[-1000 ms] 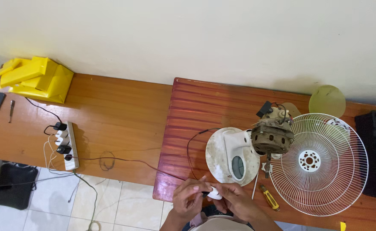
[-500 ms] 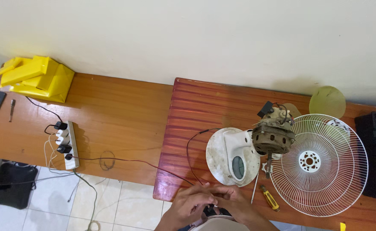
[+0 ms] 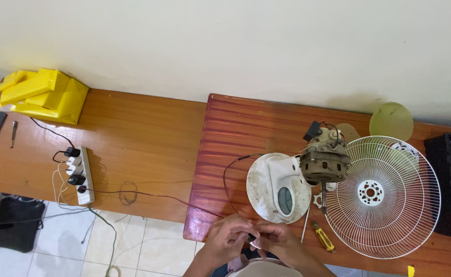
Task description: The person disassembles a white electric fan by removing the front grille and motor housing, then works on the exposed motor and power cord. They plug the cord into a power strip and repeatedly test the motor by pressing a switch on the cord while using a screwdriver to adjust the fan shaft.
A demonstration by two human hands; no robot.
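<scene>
Both hands have drawn together since the earlier frame — left hand and right hand pinch a small dark part, fingers curled closed, just below the white fan base.

Both hands, the left hand and the right hand, sit close together at the near edge of the red-brown table. Straight ahead of them the round white fan base blocks the way, with the motor and wire grille crowding the right. A yellow-handled screwdriver lies just beside the right hand. A thin dark cable crosses the bare stretch to the left. Beyond that, 1 power strip stands well apart.
</scene>
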